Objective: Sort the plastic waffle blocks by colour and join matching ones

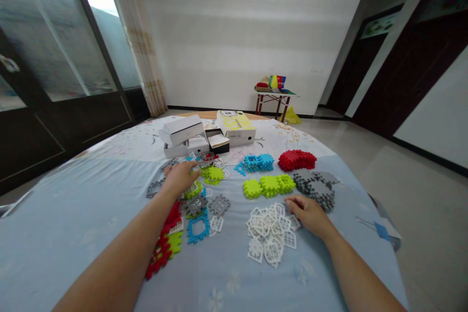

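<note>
My left hand (179, 178) reaches over a mixed pile of plastic interlocking building pieces, its fingers apart beside the lime green pieces (213, 174). Around it lie a blue square frame (198, 229), grey toothed squares (219, 204) and red pieces (159, 256). My right hand (307, 210) is low at the right edge of a heap of white lattice pieces (268, 231), fingers curled together; whatever they may hold is hidden. Beyond it are sorted groups: lime green squares (269, 185), blue pieces (259, 161), red pieces (297, 160) and grey pieces (318, 187).
White boxes (183, 129), a small black box (218, 141) and a yellow-and-white box (236, 126) stand at the back of the cloth-covered table (98, 214). Farther off, a small table (276, 93) by the wall bears colourful things.
</note>
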Tool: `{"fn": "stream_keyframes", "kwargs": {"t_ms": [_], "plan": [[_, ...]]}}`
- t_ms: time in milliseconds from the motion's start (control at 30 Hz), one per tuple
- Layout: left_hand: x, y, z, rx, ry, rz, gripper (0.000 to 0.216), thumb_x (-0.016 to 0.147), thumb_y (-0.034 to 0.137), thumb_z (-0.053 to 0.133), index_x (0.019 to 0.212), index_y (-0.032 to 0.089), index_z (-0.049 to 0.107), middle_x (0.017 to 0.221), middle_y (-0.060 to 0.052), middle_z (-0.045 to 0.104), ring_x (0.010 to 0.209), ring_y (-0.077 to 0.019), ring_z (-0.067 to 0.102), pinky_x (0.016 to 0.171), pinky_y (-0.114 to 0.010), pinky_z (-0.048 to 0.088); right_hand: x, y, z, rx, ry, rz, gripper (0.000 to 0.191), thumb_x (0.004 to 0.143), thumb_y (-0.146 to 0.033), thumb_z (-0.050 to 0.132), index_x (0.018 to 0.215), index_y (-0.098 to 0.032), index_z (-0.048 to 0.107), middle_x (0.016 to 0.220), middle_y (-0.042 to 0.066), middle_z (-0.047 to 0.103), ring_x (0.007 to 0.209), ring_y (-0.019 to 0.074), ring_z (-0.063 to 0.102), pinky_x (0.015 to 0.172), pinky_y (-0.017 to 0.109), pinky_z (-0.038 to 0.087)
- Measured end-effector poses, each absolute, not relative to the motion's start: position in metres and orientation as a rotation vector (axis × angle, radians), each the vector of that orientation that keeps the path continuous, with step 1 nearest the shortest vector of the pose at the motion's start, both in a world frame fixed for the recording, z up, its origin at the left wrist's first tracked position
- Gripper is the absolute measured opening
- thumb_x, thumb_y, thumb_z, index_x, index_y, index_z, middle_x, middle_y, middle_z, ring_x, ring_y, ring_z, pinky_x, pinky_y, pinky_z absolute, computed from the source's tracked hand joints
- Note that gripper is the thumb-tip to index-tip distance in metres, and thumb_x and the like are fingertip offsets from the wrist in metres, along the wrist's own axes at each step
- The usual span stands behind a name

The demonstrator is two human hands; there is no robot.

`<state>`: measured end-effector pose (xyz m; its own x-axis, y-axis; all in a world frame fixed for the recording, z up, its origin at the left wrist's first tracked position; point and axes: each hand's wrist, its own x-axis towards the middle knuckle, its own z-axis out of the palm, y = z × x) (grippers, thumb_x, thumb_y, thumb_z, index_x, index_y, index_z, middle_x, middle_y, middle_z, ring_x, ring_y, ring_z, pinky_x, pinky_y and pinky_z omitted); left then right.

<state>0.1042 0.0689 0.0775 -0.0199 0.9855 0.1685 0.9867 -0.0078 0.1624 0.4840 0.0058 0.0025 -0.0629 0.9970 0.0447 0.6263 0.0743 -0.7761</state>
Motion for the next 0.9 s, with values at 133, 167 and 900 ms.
{"fn": "stream_keyframes", "kwargs": {"t_ms": [133,167,900], "plan": [[0.089,0.063,0.094,-2.286,-2.217,-0.202,0.050,0.077,0.052,0.038,0.113,0.023,0.057,0.114,-0.007,0.062,0.107,-0.0272,0.053,0.088,-0.040,0.037,0.485,0.005,0.003,-1.651,-1.767,0.763,0.035,0.077,-0.043,0.045,0.090,-0.017,0.064,0.067,0.001,0.061,0.057,0.0143,0.054,0.053,0.025,0.040],[0.088,0.060,0.100,-2.332,-2.195,-0.196,0.051,0.076,0.054,0.038,0.114,0.024,0.056,0.114,-0.007,0.061,0.107,-0.0265,0.053,0.088,-0.039,0.038,0.485,0.005,0.003,-1.663,-1.769,0.755,0.036,0.077,-0.044,0.045,0.090,-0.017,0.065,0.067,0.002,0.061,0.058,0.0145,0.054,0.054,0.025,0.040],[0.118,-0.004,0.041,-2.744,-1.395,-0.181,0.063,0.078,0.063,0.032,0.130,0.028,0.039,0.139,-0.008,0.037,0.129,-0.0264,0.026,0.106,-0.048,0.010,0.485,0.002,0.005,-1.707,-1.795,0.693,0.041,0.077,-0.045,0.042,0.095,-0.016,0.064,0.069,0.002,0.063,0.058,0.0146,0.055,0.055,0.025,0.042]]}}
